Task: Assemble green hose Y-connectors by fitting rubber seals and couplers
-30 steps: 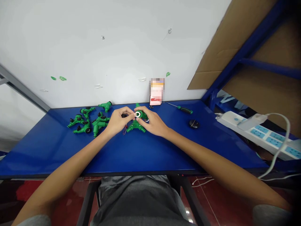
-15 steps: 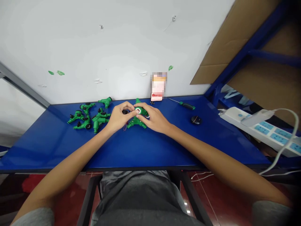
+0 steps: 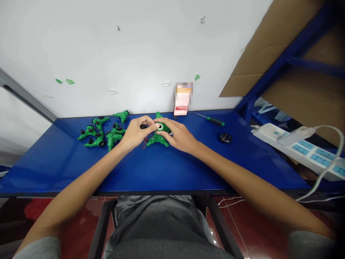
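Carefully, the left hand [image 3: 137, 133] and right hand [image 3: 178, 136] are pinching a green plastic hose connector [image 3: 165, 128] together, leaving its white ring [image 3: 160, 126] exposed. A green plastic Y-shaped connector [image 3: 157, 141] is lying just below them on the blue table [image 3: 161, 172].

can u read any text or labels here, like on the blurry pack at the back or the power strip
Nothing here can be read.
The package against the wall: pixelated, unreadable.
The white power strip: small marks, too small to read.
The green hose splitters: no legible markings.
The screwdriver: nothing readable on it.
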Demonstrator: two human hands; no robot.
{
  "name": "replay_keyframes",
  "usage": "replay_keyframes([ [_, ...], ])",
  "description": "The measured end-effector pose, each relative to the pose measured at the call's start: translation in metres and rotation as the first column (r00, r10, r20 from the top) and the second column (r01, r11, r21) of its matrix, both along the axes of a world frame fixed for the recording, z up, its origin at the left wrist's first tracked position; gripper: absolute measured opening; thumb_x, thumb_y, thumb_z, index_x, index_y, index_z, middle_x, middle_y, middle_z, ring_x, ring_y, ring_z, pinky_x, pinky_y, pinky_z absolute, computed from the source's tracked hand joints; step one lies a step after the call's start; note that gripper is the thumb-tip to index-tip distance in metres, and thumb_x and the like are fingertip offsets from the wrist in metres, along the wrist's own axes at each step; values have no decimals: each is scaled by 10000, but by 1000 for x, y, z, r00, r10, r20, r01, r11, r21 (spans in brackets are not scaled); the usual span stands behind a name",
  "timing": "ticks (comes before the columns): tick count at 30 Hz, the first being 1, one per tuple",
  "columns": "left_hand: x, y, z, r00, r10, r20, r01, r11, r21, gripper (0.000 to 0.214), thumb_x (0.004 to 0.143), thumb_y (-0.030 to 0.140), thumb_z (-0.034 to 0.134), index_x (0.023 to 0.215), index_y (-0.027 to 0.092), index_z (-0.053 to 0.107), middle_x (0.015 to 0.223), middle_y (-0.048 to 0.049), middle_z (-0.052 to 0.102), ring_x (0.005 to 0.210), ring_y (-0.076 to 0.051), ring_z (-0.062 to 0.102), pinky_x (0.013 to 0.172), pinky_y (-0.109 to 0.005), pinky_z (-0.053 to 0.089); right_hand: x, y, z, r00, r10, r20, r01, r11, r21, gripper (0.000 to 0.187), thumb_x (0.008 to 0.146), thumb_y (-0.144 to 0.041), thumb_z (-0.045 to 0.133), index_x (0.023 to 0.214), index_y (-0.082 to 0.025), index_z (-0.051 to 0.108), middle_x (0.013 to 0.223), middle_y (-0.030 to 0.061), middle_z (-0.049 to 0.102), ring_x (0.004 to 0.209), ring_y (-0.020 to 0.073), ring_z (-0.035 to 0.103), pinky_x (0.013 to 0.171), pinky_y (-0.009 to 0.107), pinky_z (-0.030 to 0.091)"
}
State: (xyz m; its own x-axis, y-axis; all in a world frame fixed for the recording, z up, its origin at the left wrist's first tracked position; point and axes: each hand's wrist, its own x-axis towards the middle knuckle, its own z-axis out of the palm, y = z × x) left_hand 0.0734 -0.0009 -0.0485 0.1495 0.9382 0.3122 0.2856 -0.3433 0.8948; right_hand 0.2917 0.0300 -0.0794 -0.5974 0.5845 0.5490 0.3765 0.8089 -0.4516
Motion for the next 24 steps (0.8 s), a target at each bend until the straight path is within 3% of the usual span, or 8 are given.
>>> replay_keyframes([
  [12, 7, -4, -3, 997, 74, 16, -74, 997, -17, 351, 834, 458, 859, 714, 194, 661, 741, -13, 704, 712, -161, 619, 715, -306, 489, -2, -2, -7, 1000, 5, -22, -5, 1000, 13, 382, 1124, -348, 555, 1497, -279, 601, 1462, 108, 731, 1280, 312, 727, 1104, 516, 596],
  [18, -1, 0, 0, 1000, 3, -23, -4, 1000, -30, 345, 793, 445, 882, 762, 205, 637, 777, -12, 706, 696, -153, 591, 679, -302, 450, -1, 1, 0, 1000, 25, -6, -25, 1000, -5, 404, 1122, -374, 575, 1523, -327, 591, 1477, 85, 726, 1262, 308, 732, 1098, 522, 597],
  [24, -1, 5, -7, 997, 67, -47, -69, 997, -42, 348, 762, 422, 894, 690, 204, 633, 718, -6, 695, 672, -158, 592, 667, -307, 452, -1, 5, -9, 999, 33, 26, -33, 999, 34, 388, 1131, -381, 549, 1505, -316, 628, 1448, 98, 743, 1274, 314, 724, 1113, 527, 590],
])
